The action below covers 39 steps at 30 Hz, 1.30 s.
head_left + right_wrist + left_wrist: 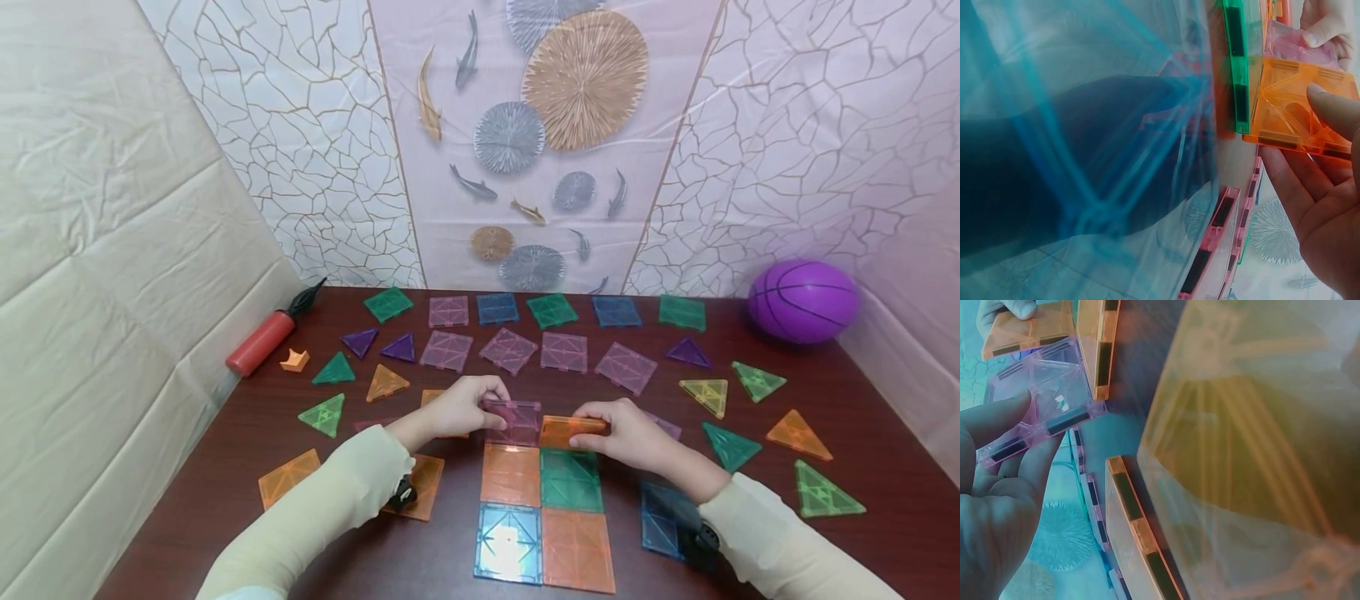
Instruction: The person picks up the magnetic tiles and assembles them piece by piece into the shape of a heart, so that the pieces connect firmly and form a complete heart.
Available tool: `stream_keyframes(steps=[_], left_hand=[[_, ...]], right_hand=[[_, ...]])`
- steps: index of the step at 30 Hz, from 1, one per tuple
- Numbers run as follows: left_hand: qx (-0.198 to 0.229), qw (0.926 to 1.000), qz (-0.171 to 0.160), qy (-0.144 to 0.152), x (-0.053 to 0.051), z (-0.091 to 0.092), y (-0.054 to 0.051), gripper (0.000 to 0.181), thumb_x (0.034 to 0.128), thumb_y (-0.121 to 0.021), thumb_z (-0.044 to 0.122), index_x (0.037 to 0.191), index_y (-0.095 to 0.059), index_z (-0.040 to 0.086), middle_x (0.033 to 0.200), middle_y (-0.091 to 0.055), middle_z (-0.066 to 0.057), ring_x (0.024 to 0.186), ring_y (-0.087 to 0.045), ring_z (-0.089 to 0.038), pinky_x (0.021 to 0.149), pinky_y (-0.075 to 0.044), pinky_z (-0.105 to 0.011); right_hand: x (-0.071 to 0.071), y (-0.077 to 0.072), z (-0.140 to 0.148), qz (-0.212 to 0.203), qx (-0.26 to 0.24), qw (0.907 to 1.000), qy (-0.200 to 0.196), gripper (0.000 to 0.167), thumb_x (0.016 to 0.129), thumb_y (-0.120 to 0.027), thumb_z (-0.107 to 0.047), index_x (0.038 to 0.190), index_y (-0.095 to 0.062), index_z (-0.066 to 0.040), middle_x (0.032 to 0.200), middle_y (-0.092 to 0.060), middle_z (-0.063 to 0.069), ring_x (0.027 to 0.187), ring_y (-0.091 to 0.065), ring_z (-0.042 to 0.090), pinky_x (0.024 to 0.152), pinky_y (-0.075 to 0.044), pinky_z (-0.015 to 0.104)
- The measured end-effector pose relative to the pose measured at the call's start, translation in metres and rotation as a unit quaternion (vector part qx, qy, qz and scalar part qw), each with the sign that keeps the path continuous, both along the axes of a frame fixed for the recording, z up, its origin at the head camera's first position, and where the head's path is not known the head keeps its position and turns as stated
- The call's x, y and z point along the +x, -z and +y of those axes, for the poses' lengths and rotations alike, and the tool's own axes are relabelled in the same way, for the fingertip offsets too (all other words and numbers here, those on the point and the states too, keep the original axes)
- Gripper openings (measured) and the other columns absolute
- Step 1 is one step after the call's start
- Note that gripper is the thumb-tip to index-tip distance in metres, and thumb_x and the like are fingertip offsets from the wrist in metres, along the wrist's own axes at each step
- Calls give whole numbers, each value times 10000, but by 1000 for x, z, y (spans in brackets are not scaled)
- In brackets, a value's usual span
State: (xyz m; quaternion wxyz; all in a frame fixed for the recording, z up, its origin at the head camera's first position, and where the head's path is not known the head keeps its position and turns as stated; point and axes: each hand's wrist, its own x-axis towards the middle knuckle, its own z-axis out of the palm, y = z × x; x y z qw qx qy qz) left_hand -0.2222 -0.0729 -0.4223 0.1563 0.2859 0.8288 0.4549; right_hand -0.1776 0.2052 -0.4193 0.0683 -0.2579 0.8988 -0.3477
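Note:
My left hand (468, 406) pinches a clear pink square magnetic tile (517, 423) between thumb and fingers; it stands upright along the far edge of a flat orange tile (511, 475). Beside it, my right hand (622, 433) pinches an orange square magnetic tile (564, 431), tilted up at the far edge of a flat green tile (572, 481). Nearer me, a blue tile (507, 546) and another orange tile (577, 550) join these into a two-by-two block. In the right wrist view, the held orange tile (1291, 109) meets the green tile's edge (1238, 69).
Several pink, blue and green square tiles line the back, with triangles on both sides. A red hand pump (262, 342) and a small orange crown piece (295, 360) lie at left; a purple ball (804, 302) sits back right. A loose blue tile (658, 521) lies under my right forearm.

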Motion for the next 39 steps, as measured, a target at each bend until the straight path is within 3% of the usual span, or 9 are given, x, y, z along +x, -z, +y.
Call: stream_keyframes(steps=[5,11,20,28,30,34,37,39], left_hand=[[-88,9997,211,81,5,0,-1,186,816,-748,24,941,-617,68,873,-734,-34,712,-559,-59,705,-438,-234],[-108,9995,228,185,12,0,-5,160,834,-731,23,937,-619,71,847,-734,-35,643,-540,-67,636,-436,-221],[-308,9991,211,175,18,1,2,173,848,-723,51,1010,-682,97,858,-697,26,666,-537,-81,615,-456,-228],[-345,9991,189,171,20,0,2,249,847,-734,86,1092,-687,85,918,-697,15,709,-543,-86,657,-468,-241],[-343,9991,172,175,21,-2,1,286,850,-736,102,1128,-674,82,949,-699,-1,739,-566,-106,678,-481,-251],[-302,9990,286,179,23,-8,-4,431,858,-735,139,1259,-599,57,1134,-682,-55,995,-627,-183,825,-509,-316],[-251,9985,471,134,26,-13,-10,573,856,-740,160,1364,-497,57,1285,-613,-98,1190,-557,-234,913,-488,-408],[-216,9979,612,36,31,-17,-14,649,848,-750,169,1409,-439,75,1335,-573,-122,1234,-524,-260,959,-459,-461]], right_hand=[[0,0,0,4,-12,10000,-10,184,865,-729,-220,1000,-701,-99,856,-684,-34,706,-564,82,657,-516,247],[-1,0,0,47,-3,10000,-10,198,867,-727,-215,1014,-697,-86,860,-687,-30,699,-561,74,662,-520,239],[1,1,0,28,26,10000,8,191,867,-727,-233,997,-697,-96,843,-679,-37,688,-549,71,636,-504,243],[4,-1,2,71,92,9999,-68,258,861,-734,-233,1056,-682,-71,898,-695,-9,700,-552,51,639,-509,236],[4,-2,5,18,59,9999,-95,283,860,-734,-238,1076,-672,-64,926,-699,14,714,-565,51,640,-515,232],[5,-5,14,-217,-82,9997,-38,318,846,-750,-225,1103,-649,-69,1000,-695,62,796,-623,106,689,-558,260],[7,-9,22,-365,-140,9992,83,339,840,-757,-212,1119,-634,-64,1027,-688,75,882,-647,182,738,-569,315],[8,-13,28,-400,-135,9989,205,349,840,-757,-203,1128,-629,-52,1028,-685,71,924,-652,224,762,-567,343]])
